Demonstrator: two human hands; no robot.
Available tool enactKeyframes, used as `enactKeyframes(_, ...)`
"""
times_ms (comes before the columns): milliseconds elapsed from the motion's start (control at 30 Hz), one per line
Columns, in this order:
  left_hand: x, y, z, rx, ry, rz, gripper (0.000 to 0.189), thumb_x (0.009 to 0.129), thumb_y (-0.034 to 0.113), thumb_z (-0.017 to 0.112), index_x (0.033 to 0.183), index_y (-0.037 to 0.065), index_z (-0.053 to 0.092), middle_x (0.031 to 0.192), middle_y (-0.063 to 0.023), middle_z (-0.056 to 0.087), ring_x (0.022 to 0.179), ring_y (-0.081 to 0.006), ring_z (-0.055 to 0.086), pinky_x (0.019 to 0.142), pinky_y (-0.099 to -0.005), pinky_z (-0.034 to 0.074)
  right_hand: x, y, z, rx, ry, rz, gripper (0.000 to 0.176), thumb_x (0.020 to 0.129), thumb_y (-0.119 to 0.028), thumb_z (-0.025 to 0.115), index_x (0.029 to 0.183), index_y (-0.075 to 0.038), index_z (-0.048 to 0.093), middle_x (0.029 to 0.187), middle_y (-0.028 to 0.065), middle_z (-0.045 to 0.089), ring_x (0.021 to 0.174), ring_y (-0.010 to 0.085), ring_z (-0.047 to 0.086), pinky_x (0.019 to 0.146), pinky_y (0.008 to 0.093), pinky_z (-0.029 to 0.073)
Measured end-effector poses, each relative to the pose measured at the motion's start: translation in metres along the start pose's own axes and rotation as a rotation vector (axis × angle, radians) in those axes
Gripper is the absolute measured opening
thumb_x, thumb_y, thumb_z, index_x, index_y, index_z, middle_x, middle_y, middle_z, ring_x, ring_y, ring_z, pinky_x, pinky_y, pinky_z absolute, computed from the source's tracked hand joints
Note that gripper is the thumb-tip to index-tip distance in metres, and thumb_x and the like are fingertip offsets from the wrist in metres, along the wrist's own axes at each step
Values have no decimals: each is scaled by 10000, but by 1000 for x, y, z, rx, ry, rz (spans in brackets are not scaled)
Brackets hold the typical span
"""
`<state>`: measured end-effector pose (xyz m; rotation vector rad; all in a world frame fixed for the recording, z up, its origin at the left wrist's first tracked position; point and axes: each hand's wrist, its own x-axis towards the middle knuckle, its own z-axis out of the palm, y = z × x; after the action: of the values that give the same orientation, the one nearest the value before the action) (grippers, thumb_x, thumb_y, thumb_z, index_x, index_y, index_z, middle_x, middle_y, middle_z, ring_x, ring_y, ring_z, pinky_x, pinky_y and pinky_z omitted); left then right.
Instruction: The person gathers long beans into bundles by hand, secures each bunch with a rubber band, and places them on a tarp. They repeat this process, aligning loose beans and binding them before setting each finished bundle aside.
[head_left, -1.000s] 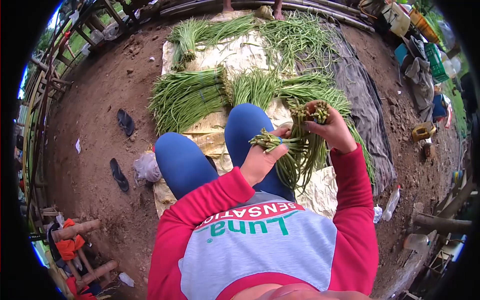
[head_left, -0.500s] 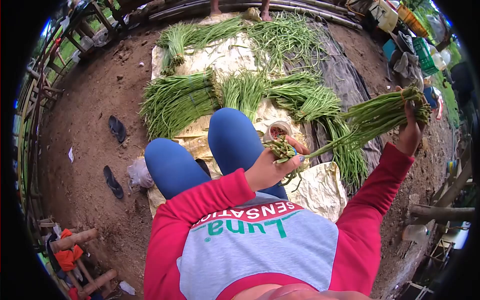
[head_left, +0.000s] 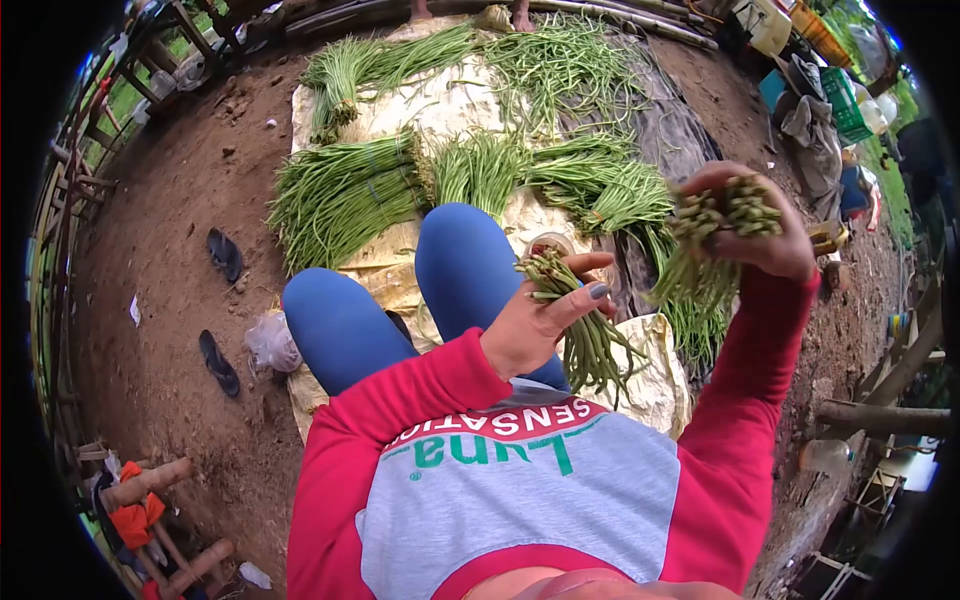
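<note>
My left hand (head_left: 550, 315) is closed around a small bunch of long green beans (head_left: 595, 352), their tips drooping below the thumb. Raised to the right, my right hand (head_left: 775, 225) grips a larger bundle of long beans (head_left: 700, 275), with its cut ends pointing up in two clumps; the fingers are slightly blurred. Just beyond the left hand stands a small tub (head_left: 550, 243) with reddish contents, partly hidden. Tied bundles of long beans (head_left: 345, 195) lie on pale sacking (head_left: 450, 95) in front of my knees.
Loose beans (head_left: 570, 75) are spread at the far end, near another person's feet (head_left: 522, 15). Black flip-flops (head_left: 219, 363) and a plastic bag (head_left: 272, 342) lie on the dirt to the left. A green crate (head_left: 845, 105) stands far right; a wooden pole (head_left: 885, 417) juts in.
My right hand has turned and drawn the large bundle inward, so its cut ends now face up. The beans stretched between the hands have come apart, and the left bunch now hangs down.
</note>
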<state>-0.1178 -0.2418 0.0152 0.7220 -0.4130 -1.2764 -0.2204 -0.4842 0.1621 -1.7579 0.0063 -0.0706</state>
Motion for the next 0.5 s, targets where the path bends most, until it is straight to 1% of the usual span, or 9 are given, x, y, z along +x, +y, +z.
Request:
enactKeyframes(33,-4,-1,-1,-46,40,64,391,976,156,658,1332,49,540,1132,-52,648,1070,-168,633,928,-350,517,23,22,21,-22,-161,21,559,738,71,773,1263,7,592,1149,112,678,1043,201,666,977,349,539)
enactKeyframes(100,-18,-1,-13,-156,115,137,388,967,156,685,1325,68,564,1183,9,644,1081,-131,603,929,-327,496,68,63,80,-1,-283,105,551,768,11,782,1284,-1,589,1179,89,649,1109,164,611,989,322,484)
enactKeyframes(200,-60,14,-59,-356,322,96,398,959,107,679,1336,73,556,1232,-40,642,1131,-191,621,979,-374,515,119,117,145,257,-335,136,601,810,-1,764,1366,-27,539,1225,65,625,1153,152,561,1026,314,432)
enactKeyframes(267,-96,14,-88,-340,471,110,391,963,77,658,1337,65,548,1258,-57,631,1162,-217,616,996,-399,520,141,120,189,147,-415,95,679,810,-36,787,1417,-31,484,1267,61,604,1165,152,547,1026,305,426)
enactKeyframes(300,-114,12,-94,-206,532,222,446,955,84,670,1373,62,515,1278,-80,617,1176,-228,610,1000,-400,517,153,135,207,139,-507,126,726,806,-58,802,1442,-29,452,1297,68,593,1203,154,527,1044,311,416)
enactKeyframes(333,-129,10,-99,-70,588,329,504,948,91,681,1409,58,482,1297,-104,602,1190,-239,604,1004,-401,514,163,139,222,67,-584,116,791,809,-106,820,1479,-28,407,1349,107,560,1229,174,515,1052,321,412)
enactKeyframes(400,-158,3,-121,-152,656,384,606,928,103,708,1460,60,422,1310,-132,585,1194,-245,599,1010,-400,510,176,153,250,-63,-634,-57,948,799,-176,846,1548,-34,284,1405,165,502,1227,207,515,1044,329,416)
enactKeyframes(467,-174,8,-129,-238,670,407,712,908,115,735,1512,62,362,1323,-160,569,1199,-251,594,1016,-400,507,179,156,272,-7,-699,63,1123,778,-240,871,1593,-46,123,1423,214,461,1216,246,522,1036,334,425)
enactKeyframes(500,-178,13,-125,-162,758,540,796,897,148,754,1545,65,298,1326,-182,559,1194,-250,590,1012,-394,504,181,153,278,26,-764,174,1229,760,-231,886,1599,-60,4,1415,236,458,1216,292,526,1040,365,436)
